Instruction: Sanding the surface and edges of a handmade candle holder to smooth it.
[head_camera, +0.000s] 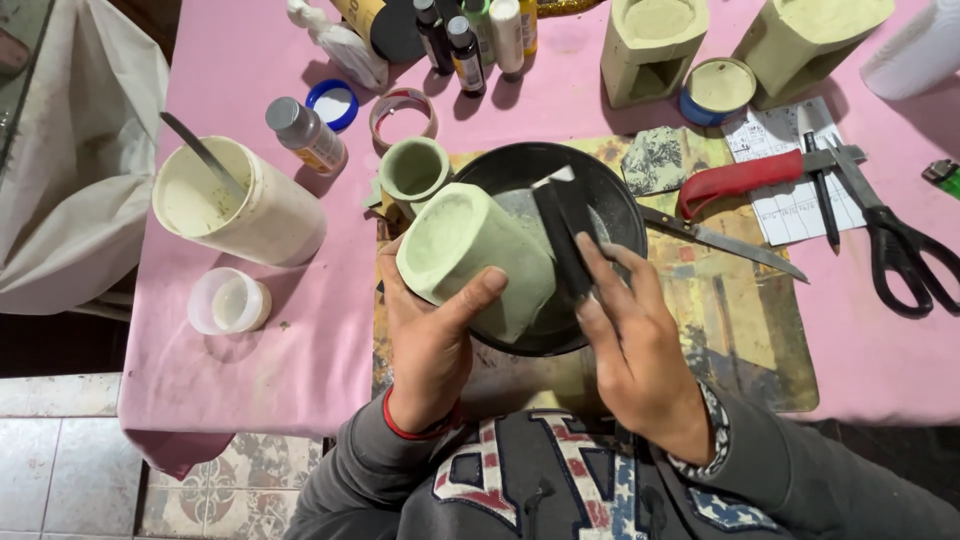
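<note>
Person seen from above, both hands bare. The left hand (432, 335) carries a thin red band at the wrist, just above a grey sleeve cuff. The right hand (640, 345) emerges from a matching grey sleeve, beneath which shows an inner cuff patterned in dark blue and white. The garment is a grey sweatshirt; its chest bears large appliqué letters in dark navy, outlined in white, with red-and-white patterned panels and stitched edging.

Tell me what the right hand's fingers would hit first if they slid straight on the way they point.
Likely the far rim of the black bowl; the right hand points up and slightly left, though depth is unclear.
</note>
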